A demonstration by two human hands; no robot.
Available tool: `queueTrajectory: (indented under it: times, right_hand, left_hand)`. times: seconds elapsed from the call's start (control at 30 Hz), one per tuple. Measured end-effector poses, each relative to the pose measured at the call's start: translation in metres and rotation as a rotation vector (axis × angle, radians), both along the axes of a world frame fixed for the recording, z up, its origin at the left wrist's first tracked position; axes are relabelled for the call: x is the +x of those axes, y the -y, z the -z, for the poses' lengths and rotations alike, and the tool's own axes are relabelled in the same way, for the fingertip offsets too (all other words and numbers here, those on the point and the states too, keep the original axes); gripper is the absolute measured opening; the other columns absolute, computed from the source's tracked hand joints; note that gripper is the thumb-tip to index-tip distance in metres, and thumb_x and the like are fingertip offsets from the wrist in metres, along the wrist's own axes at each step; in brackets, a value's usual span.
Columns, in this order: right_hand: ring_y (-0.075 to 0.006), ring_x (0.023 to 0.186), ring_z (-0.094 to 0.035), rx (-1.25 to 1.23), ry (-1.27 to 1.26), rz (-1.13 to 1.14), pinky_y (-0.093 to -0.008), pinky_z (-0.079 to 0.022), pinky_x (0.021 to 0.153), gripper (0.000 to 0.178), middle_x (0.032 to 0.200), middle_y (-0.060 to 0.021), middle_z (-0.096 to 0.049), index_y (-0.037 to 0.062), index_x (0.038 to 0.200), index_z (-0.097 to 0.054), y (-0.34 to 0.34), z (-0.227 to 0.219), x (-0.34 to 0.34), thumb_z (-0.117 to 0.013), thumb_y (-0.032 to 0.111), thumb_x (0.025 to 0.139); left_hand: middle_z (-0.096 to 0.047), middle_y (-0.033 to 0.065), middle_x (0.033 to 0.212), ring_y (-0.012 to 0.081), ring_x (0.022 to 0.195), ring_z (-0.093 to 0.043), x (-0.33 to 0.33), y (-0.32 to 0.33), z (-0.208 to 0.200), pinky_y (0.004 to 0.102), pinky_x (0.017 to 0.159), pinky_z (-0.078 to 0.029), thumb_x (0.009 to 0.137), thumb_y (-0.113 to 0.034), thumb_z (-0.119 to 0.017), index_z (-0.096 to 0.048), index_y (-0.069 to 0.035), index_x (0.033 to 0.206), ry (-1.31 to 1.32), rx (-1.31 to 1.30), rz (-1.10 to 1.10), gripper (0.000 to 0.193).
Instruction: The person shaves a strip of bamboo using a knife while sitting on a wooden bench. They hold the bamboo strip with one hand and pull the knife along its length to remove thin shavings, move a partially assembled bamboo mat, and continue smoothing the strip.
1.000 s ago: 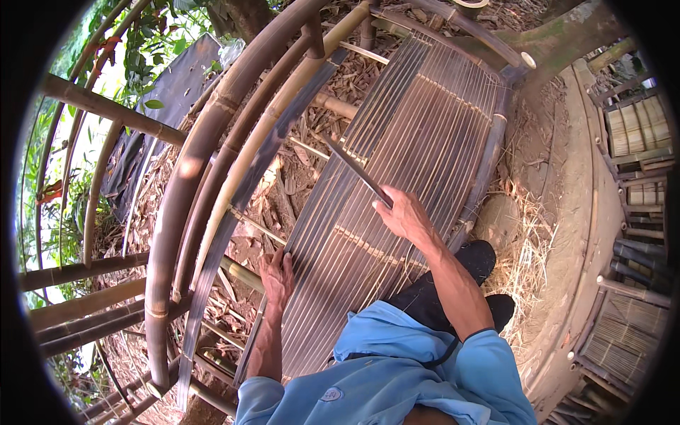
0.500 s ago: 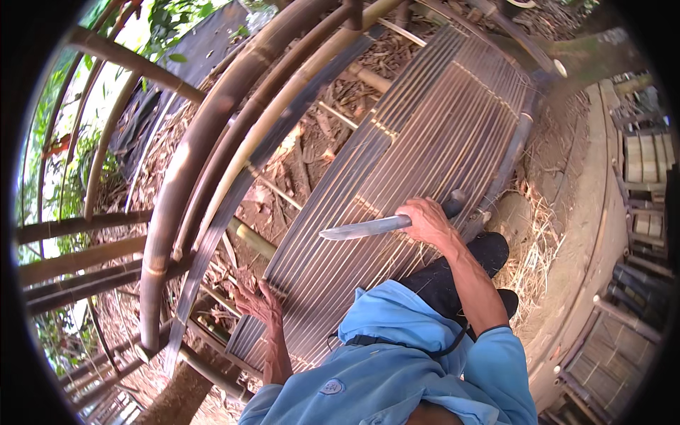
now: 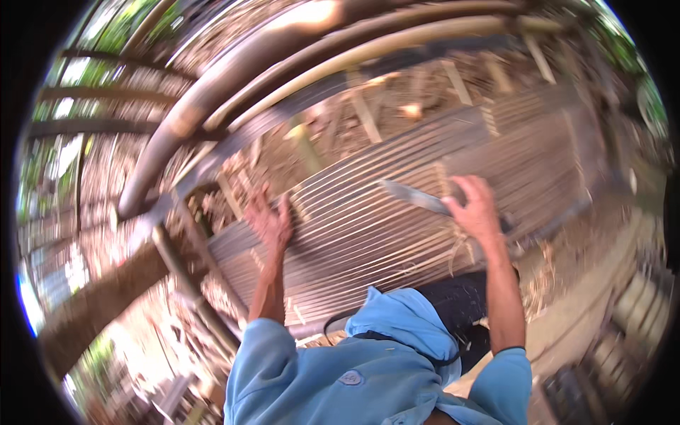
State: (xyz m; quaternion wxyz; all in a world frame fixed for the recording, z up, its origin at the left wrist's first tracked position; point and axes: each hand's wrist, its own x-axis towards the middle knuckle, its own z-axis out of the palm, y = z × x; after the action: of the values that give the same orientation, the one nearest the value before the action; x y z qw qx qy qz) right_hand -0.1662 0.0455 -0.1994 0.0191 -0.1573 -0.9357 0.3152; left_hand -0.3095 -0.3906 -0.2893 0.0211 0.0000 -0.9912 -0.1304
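Note:
My right hand [image 3: 479, 211] grips a machete [image 3: 414, 196] above the middle of a slatted panel [image 3: 354, 212]. Its pale blade points left, and the handle is mostly hidden in my fingers. The panel is made of long, thin dark strips, likely split bamboo, with light gaps and lighter cross bindings. At the panel's left far edge my left hand [image 3: 270, 221] has its fingers spread and holds nothing. Whether its palm rests on the strips is hard to tell, since the picture is smeared.
Thick bamboo poles [image 3: 212, 99] curve along the far side, with a flat dark strip [image 3: 276, 117] beside them. Short cross pieces [image 3: 365, 117] stick out beyond the panel over leaf-strewn ground. A thick log [image 3: 106, 304] lies at the left, and bundled bamboo pieces [image 3: 641, 304] at the right.
The view has swung round, so the panel lies more level across it. My right hand still holds the machete, its blade now tipping up to the left. My left hand's fingers stay spread near the edge.

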Motion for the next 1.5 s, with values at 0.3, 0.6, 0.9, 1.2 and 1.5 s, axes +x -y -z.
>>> queueTrajectory:
  times: [0.3, 0.6, 0.9, 1.2, 1.5]
  right_hand:
    - [-0.0340, 0.131, -0.048, 0.249, 0.044, -0.275, -0.0492, -0.038, 0.110, 0.050, 0.139, -0.0127, -0.052, 0.0110, 0.138, -0.058, 0.018, 0.026, -0.123, -0.067, 0.038, 0.097]
    - [-0.0277, 0.123, -0.053, 0.337, 0.212, -0.312, -0.0479, -0.029, 0.110, 0.043, 0.117, -0.0082, -0.061, 0.0113, 0.121, -0.067, 0.005, 0.035, -0.146, -0.065, 0.047, 0.097]
    - [-0.0299, 0.108, -0.049, 0.356, 0.175, -0.385, -0.0488, -0.027, 0.105, 0.039, 0.101, -0.0093, -0.054, 0.0079, 0.103, -0.064, -0.003, 0.033, -0.159, -0.070, 0.046, 0.094]
    - [-0.0298, 0.105, -0.050, 0.327, 0.330, -0.434, -0.0471, -0.026, 0.106, 0.045, 0.097, -0.0128, -0.057, 0.0039, 0.102, -0.065, 0.005, 0.018, -0.174, -0.067, 0.049, 0.095]
    - [-0.0265, 0.104, -0.053, 0.219, 0.264, -0.425, -0.0458, -0.026, 0.106, 0.046, 0.096, -0.0085, -0.061, 0.0055, 0.101, -0.067, 0.015, 0.031, -0.173, -0.071, 0.051, 0.092]
  left_hand:
    - [-0.041, 0.0238, 0.141, 0.0393, 0.134, -0.039, -0.002, 0.050, 0.004, 0.0596, 0.117, -0.027, 0.092, -0.053, -0.066, -0.041, -0.015, 0.154, -0.226, 0.037, 0.048, 0.077]
    - [-0.031, 0.0277, 0.156, 0.0449, 0.152, -0.018, 0.011, 0.116, 0.021, 0.0569, 0.125, -0.011, 0.094, -0.054, -0.064, -0.047, -0.009, 0.149, -0.088, 0.011, -0.335, 0.073]
    - [-0.032, 0.0271, 0.157, 0.0438, 0.151, -0.021, 0.010, 0.124, 0.018, 0.0556, 0.124, -0.012, 0.095, -0.055, -0.061, -0.050, -0.008, 0.143, -0.026, -0.013, -0.312, 0.068]
    - [-0.036, 0.0240, 0.150, 0.0433, 0.150, -0.021, 0.010, 0.122, 0.020, 0.0563, 0.124, -0.012, 0.096, -0.050, -0.061, -0.052, -0.006, 0.136, -0.050, -0.019, -0.334, 0.060]
    - [-0.039, 0.0225, 0.150, 0.0425, 0.150, -0.021, 0.008, 0.122, 0.020, 0.0552, 0.123, -0.014, 0.099, -0.044, -0.059, -0.055, -0.007, 0.133, -0.044, -0.015, -0.333, 0.050]
